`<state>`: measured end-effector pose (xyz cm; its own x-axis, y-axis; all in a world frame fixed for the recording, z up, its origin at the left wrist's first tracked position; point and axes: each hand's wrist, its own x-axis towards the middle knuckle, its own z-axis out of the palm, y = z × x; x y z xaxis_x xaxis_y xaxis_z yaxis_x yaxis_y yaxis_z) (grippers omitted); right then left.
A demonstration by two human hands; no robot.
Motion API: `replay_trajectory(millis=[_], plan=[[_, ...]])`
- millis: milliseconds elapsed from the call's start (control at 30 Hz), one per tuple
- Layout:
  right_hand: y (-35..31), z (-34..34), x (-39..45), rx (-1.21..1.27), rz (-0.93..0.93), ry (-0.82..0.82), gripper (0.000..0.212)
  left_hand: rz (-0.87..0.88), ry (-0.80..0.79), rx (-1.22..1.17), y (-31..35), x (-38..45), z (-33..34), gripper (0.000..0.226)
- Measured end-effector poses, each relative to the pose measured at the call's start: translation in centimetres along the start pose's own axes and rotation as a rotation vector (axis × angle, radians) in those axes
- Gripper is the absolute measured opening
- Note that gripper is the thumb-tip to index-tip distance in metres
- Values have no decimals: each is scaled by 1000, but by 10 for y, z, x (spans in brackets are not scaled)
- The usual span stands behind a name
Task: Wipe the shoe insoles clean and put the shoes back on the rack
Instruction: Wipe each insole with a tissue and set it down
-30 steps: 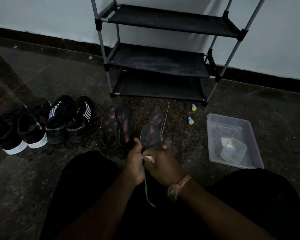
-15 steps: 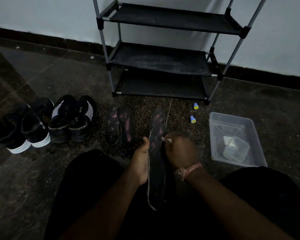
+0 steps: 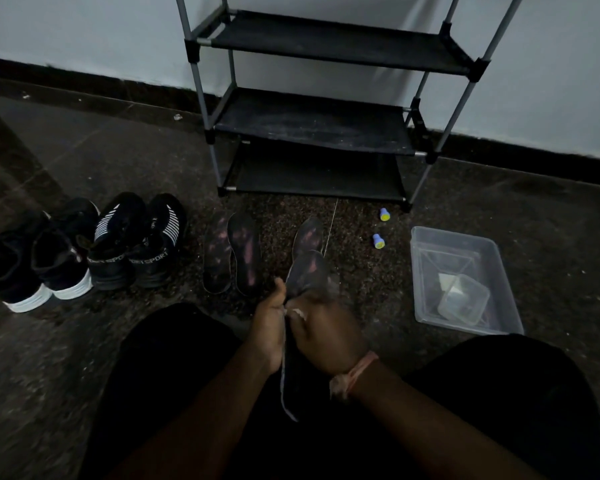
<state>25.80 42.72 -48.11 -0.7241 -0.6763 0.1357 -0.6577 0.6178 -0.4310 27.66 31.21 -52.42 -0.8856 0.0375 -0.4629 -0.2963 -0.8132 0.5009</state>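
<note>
Gripping an insole (image 3: 307, 271) edge-on over the lap: left hand (image 3: 269, 332) is clamping its left edge, right hand (image 3: 326, 336) is pinching a small white wipe (image 3: 297, 312) against it. Three more insoles (image 3: 245, 252) are lying on the floor (image 3: 84, 161) between the shoes (image 3: 118, 240) and tub (image 3: 465, 278), rack (image 3: 312, 123) behind.

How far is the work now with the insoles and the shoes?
Early stage. All four insoles are out of the shoes. The left hand holds one insole while the right hand rubs it with something small and pale. Three insoles lie on the floor. The four shoes stand beside the rack, whose shelves hold nothing.
</note>
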Motion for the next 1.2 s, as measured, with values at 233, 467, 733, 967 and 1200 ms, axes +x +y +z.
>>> replay_trajectory(millis=[233, 467, 733, 967, 1200], plan=[[13, -8, 9, 26, 32, 95, 24, -32, -12, -25, -3, -3, 3, 63], [37, -17, 17, -75, 232, 215, 26, -103, -51, -22, -6, -4, 5, 63], [35, -13, 17, -33, 256, 193, 30, -99, 17, -18, -3, -9, 11, 61], [10, -6, 10, 21, 37, 63, 21, 7, 34, 29, 2, -9, 16, 61], [14, -6, 4, 38, -22, 46, 25, -4, 106, 54, -3, -12, 20, 61]])
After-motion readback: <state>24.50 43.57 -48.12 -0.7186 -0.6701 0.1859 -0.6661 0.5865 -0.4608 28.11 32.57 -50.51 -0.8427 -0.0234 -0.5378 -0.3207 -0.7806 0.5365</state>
